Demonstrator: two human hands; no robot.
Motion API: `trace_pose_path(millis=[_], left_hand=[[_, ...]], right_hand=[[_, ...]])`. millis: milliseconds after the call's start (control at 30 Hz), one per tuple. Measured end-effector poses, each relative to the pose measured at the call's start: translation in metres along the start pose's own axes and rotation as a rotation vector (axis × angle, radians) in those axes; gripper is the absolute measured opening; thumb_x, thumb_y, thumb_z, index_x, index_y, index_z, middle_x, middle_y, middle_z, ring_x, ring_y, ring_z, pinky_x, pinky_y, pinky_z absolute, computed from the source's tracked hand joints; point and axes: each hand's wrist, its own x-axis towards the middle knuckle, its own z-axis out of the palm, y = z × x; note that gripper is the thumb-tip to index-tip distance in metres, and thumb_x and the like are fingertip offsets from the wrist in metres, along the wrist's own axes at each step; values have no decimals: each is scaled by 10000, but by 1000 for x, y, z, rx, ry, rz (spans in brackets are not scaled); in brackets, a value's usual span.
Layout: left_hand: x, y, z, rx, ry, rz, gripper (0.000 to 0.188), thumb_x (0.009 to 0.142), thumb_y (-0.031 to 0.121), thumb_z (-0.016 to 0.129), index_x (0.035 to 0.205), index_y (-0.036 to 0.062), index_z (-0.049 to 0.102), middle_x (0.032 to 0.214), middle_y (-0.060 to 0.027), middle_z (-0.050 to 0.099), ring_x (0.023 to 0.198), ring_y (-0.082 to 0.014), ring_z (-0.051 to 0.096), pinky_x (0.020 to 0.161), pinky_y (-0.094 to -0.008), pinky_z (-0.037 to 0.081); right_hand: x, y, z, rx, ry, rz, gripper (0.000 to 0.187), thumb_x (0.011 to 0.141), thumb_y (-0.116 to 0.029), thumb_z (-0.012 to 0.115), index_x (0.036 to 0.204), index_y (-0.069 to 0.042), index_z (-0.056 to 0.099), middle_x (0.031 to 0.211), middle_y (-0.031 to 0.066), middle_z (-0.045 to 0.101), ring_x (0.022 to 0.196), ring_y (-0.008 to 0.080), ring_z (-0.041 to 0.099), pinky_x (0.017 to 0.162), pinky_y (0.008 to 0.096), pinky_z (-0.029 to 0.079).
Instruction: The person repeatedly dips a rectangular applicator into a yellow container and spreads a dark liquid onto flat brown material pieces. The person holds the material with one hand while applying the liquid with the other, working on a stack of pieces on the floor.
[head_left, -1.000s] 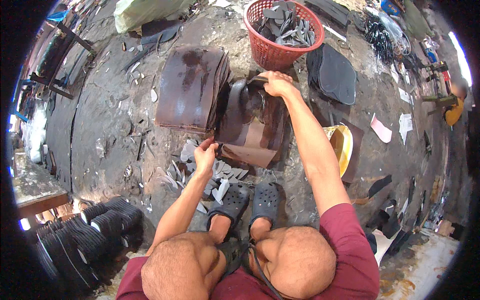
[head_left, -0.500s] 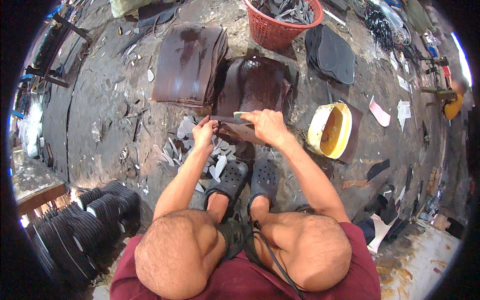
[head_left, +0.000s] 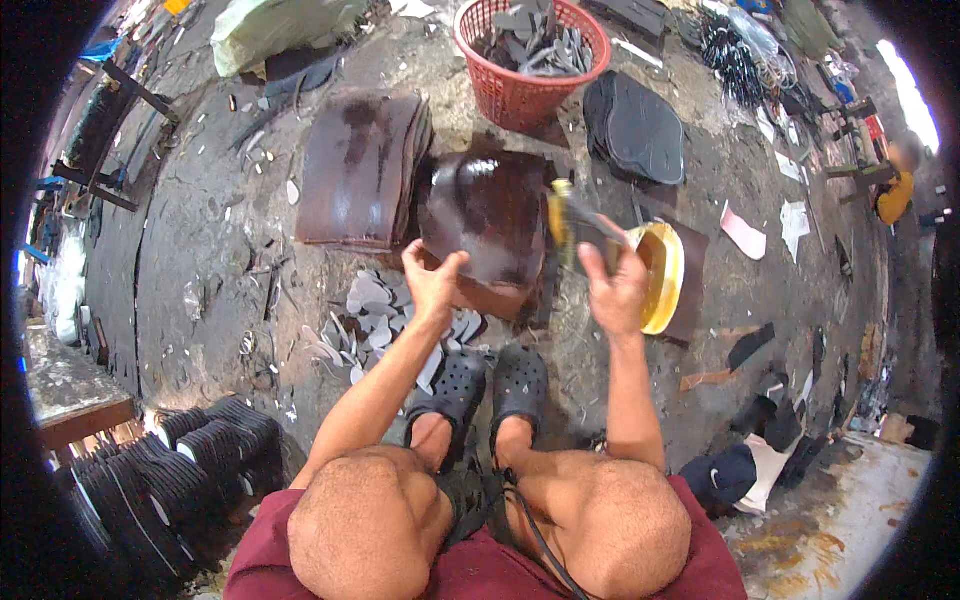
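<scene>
A stack of dark brown sheets [head_left: 485, 215], glossy and wet-looking on top, lies in front of my feet. At its near left corner is my left hand [head_left: 434, 290], thumb and forefinger apart, with nothing between them. Right of the stack, my right hand [head_left: 617, 295] grips a flat, brush-like tool [head_left: 563, 225], yellow at one end and dark along its body; motion blurs it. Just behind that hand stands a yellow-white tub [head_left: 672, 270] with amber liquid inside, partly hidden by the fingers.
Another brown sheet stack [head_left: 360, 175] lies to the left. Grey cut pieces [head_left: 375, 310] are scattered near my left shoe. Farther off are a red basket [head_left: 530, 90] of grey pieces and a pile of black shaped sheets [head_left: 635, 125]. Black soles [head_left: 130, 480] stand in rows at lower left.
My right hand has moved right, from the near edge of the sheets to beside the tub, with the tool. My left hand has let go of the sheet edge, which now lies flatter.
</scene>
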Motion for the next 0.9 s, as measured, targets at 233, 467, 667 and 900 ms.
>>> trace_pose_path(millis=[233,467,667,900], left_hand=[[3,45,62,-162,-18,93,621,734,-93,673,1308,15,462,1000,-72,620,832,-157,615,624,-297,525],[34,148,-30,-343,-68,376,485,773,-129,594,1212,73,562,1053,-43,670,848,-142,643,712,-295,524],[104,123,-110,-235,333,-1,857,727,-126,654,1492,118,354,951,-23,618,840,-163,590,723,-372,461],[90,89,-133,-358,289,109,1019,776,-97,730,1586,85,138,1271,-217,569,1103,-292,612,936,-483,510]], right_hand=[[7,13,-23,268,331,101,254,934,-76,707,1158,13,625,1102,68,671,1000,154,600,897,304,457],[6,19,-19,274,369,64,207,937,-123,721,1070,4,627,968,32,652,857,152,571,782,293,446],[5,12,-8,118,345,59,214,925,-171,747,945,-3,615,853,7,610,802,136,524,735,294,418],[12,-6,-2,78,312,111,277,929,-202,738,1047,15,615,942,44,621,868,174,529,820,317,424]])
